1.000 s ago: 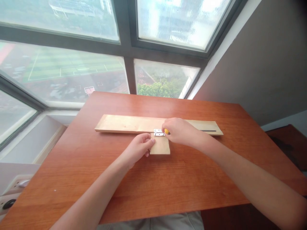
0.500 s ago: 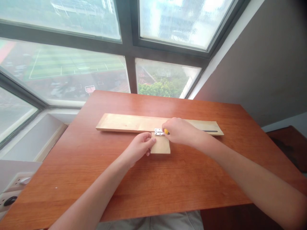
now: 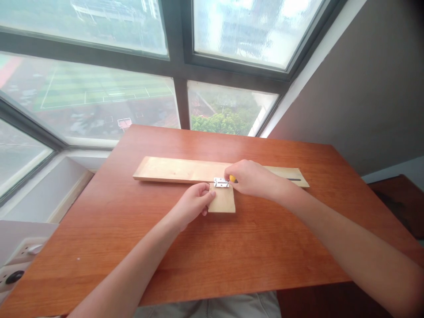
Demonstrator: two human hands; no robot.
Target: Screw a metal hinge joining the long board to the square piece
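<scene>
A silver metal hinge (image 3: pixel 221 182) lies across the seam between a long pale wooden board (image 3: pixel 179 170) and a small wooden piece (image 3: pixel 221 202). My left hand (image 3: pixel 198 198) pinches the left edge of the small piece, thumb on top and fingers beside and under it. Just right of the hinge, my right hand (image 3: pixel 248 176) is closed on a yellow-ended tool (image 3: pixel 232 179), with a bit of black beside the yellow. Most of that tool is hidden by the fingers. A thin dark rod (image 3: pixel 294 179) shows over the board beyond my right wrist; whether it belongs to the tool I cannot tell.
The boards rest on a reddish-brown wooden table (image 3: pixel 185 265). Large windows with grey frames (image 3: pixel 180 66) stand behind it, and a grey wall (image 3: pixel 364 97) is on the right. Wall sockets (image 3: pixel 20 260) are at the lower left.
My right hand has shifted slightly right with the yellow-ended tool, uncovering more of the hinge. Less of the dark rod shows past my wrist. My left hand keeps its hold.
</scene>
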